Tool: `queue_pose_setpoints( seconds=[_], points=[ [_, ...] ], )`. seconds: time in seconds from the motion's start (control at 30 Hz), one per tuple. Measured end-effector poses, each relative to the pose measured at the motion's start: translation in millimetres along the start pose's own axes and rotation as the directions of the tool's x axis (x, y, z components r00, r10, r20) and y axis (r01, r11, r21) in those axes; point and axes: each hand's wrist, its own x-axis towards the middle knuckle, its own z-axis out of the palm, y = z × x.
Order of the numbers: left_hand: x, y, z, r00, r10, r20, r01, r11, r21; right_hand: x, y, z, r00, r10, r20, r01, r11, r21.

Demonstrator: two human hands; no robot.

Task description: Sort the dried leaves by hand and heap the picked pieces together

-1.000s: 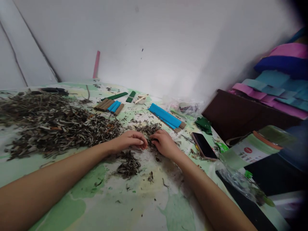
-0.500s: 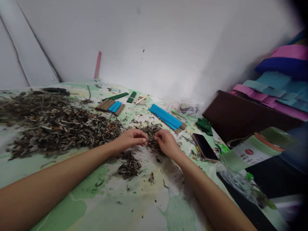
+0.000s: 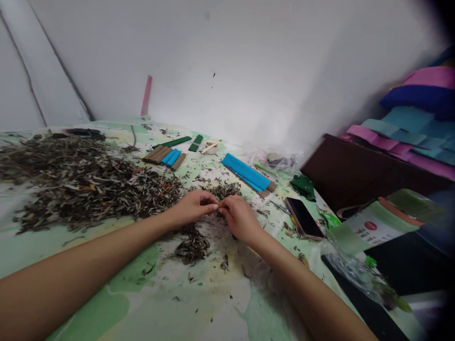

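Observation:
My left hand (image 3: pixel 197 208) is closed in a pinch, its fingertips meeting those of my right hand (image 3: pixel 241 217). The right hand is pinched shut as well. Whatever lies between the fingertips is too small to make out. Just beyond the hands is a small heap of dried leaves (image 3: pixel 225 190). A second small clump of dried leaves (image 3: pixel 193 246) lies on the near side, below the left wrist. The large pile of dried leaves (image 3: pixel 106 184) spreads to the left, behind the left forearm.
Brown and blue rolls (image 3: pixel 164 156) lie at the back, near green strips (image 3: pixel 195 143) and a small bowl (image 3: pixel 212 147). Blue paper (image 3: pixel 245 173) sits back right. A phone (image 3: pixel 304 218), scissors (image 3: pixel 280 206) and a green-lidded container (image 3: pixel 377 225) are to the right. Leaf scraps dot the patterned tablecloth (image 3: pixel 159 303).
My right hand has moved left, so its fingertips now touch those of my left hand. The left hand has barely moved.

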Motion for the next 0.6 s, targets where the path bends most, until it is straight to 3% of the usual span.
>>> queue_pose_setpoints(
  seconds=[0.13, 0.3, 0.5, 0.6],
  points=[
    [0.4, -0.6, -0.7, 0.999, -0.010, 0.035, 0.012, 0.999, -0.050, 0.5, 1.1, -1.0, 1.000, -0.005, 0.012, 0.004, 0.999, 0.041],
    [0.6, -2.6, 0.1, 0.993, -0.045, 0.107, 0.065, 0.979, -0.194, 2.6, 3.0, -3.7, 0.997, 0.022, 0.074, -0.039, 0.970, 0.239],
    [-3.1, 1.8, -4.2, 0.979, -0.067, 0.195, 0.127, 0.940, -0.316, 4.1, 5.5, -12.2, 0.973, 0.091, 0.211, -0.197, 0.806, 0.558],
    [-5.7, 4.3, -8.8, 0.959, -0.104, 0.264, 0.191, 0.924, -0.330, 3.5, 8.3, -19.4, 0.970, 0.042, 0.239, -0.183, 0.771, 0.609]
  ],
)
